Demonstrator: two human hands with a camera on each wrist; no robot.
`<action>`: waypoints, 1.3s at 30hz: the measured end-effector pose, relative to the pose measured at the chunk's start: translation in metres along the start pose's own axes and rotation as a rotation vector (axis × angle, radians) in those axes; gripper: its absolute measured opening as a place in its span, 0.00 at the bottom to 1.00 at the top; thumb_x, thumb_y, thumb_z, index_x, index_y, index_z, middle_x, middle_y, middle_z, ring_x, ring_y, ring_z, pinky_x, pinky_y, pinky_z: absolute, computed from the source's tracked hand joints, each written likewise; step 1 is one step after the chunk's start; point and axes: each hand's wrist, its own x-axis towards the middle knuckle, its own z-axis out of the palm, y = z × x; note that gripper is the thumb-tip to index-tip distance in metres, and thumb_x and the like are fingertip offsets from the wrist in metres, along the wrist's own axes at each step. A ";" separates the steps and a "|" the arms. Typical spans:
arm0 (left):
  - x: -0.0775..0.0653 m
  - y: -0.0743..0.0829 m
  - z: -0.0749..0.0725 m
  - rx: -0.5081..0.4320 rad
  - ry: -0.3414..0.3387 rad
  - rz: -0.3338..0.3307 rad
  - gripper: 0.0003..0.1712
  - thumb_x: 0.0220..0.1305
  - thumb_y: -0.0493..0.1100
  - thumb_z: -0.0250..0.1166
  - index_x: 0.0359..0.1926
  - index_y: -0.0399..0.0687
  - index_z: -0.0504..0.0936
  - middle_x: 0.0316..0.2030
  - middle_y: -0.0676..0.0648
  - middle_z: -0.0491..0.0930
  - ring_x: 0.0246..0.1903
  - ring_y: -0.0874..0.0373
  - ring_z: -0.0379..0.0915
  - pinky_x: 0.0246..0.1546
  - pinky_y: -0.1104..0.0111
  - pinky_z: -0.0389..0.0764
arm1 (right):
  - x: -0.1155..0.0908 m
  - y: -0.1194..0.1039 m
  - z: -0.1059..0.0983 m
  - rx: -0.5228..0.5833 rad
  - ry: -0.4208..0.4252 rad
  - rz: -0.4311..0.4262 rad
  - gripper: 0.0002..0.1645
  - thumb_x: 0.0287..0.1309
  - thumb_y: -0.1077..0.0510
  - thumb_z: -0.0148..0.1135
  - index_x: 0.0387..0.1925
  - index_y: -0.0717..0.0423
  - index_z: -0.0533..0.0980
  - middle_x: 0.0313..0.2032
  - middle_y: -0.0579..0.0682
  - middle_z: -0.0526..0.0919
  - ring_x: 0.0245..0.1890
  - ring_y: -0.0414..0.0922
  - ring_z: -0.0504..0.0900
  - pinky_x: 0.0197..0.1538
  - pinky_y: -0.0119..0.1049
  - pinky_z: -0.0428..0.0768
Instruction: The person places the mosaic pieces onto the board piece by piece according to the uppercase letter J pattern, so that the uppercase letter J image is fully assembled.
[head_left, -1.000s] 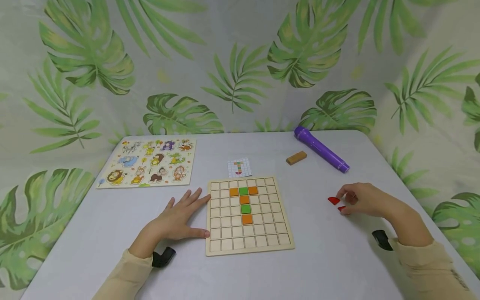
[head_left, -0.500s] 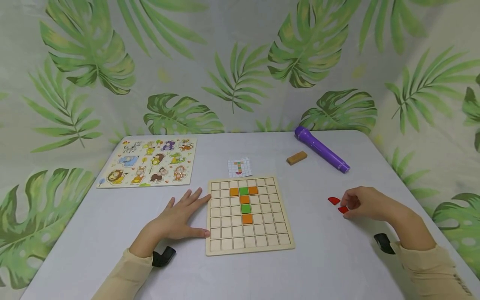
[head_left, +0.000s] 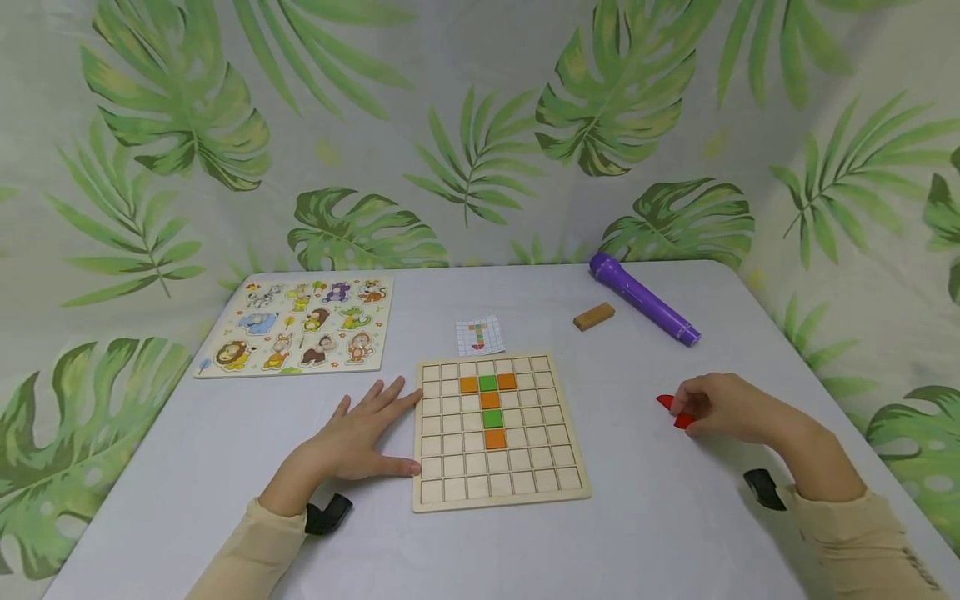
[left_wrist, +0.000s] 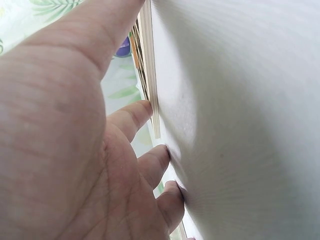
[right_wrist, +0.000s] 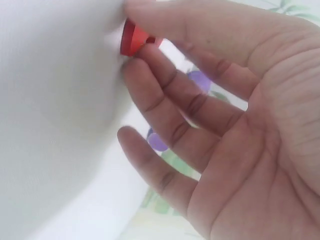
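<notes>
My left hand [head_left: 356, 437] rests spread at the left edge of the wooden grid board [head_left: 525, 485], thumb and index fingertip on its rim. In the left wrist view, fingers reach the board's edge [left_wrist: 151, 65]. Several orange tiles [head_left: 490, 400] and green tiles [head_left: 492, 418] form a T on the grid. On the right, my right hand [head_left: 727, 408] pinches a red quarter-circle tile [head_left: 682, 421] low at the table, thumb and fingertips about it. The right wrist view shows this red tile [right_wrist: 131, 40] between them. A second red tile [head_left: 664, 401] lies just beyond, partly covered by fingers.
Behind the board lies a small pattern card [head_left: 480, 334]. An animal puzzle board [head_left: 296, 325] is at the back left. Toward the back right are a small wooden block [head_left: 594, 316] and a purple toy microphone [head_left: 645, 300].
My right hand first drew back slightly toward me, then shifted a little left, its fingers now over the gap between the red tiles. The left hand and the board have stayed put.
</notes>
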 end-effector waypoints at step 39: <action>0.000 0.000 0.000 -0.007 -0.001 0.002 0.63 0.58 0.74 0.75 0.87 0.64 0.56 0.87 0.41 0.46 0.86 0.32 0.38 0.77 0.23 0.40 | 0.008 -0.008 0.014 -0.049 0.063 0.029 0.18 0.59 0.44 0.80 0.32 0.48 0.80 0.29 0.40 0.78 0.31 0.34 0.72 0.34 0.29 0.72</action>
